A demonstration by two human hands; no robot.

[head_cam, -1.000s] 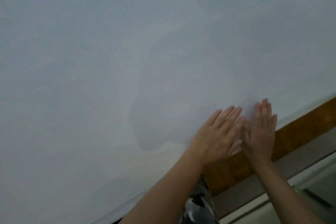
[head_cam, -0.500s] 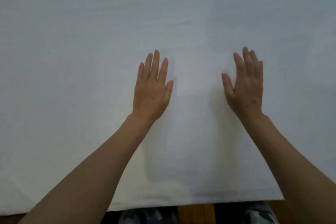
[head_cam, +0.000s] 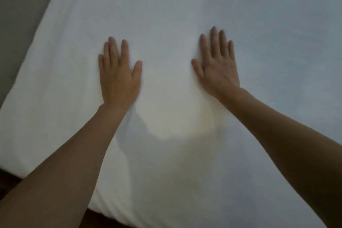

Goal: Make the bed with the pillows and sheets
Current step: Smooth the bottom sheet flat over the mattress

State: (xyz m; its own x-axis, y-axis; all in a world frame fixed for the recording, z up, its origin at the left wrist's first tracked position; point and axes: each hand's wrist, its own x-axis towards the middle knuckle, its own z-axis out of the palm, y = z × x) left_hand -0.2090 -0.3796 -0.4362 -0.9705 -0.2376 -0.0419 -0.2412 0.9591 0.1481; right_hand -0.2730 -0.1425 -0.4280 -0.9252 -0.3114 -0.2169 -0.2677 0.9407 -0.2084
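Head view showed me, nearest the camera, both bare forearms reaching forward over the bed's near edge, where a dark strip (head_cam: 103,217) ran under the white sheet (head_cam: 166,15). Farther out, the left hand (head_cam: 119,77) lay palm down on the sheet, fingers straight and close together, thumb angled out. The right hand (head_cam: 218,68) lay flat beside it, well apart, fingers straight and slightly spread. The sheet covered nearly everything I saw, smooth between the hands. Beyond its left edge, at far left, I saw a grey surface (head_cam: 20,5).
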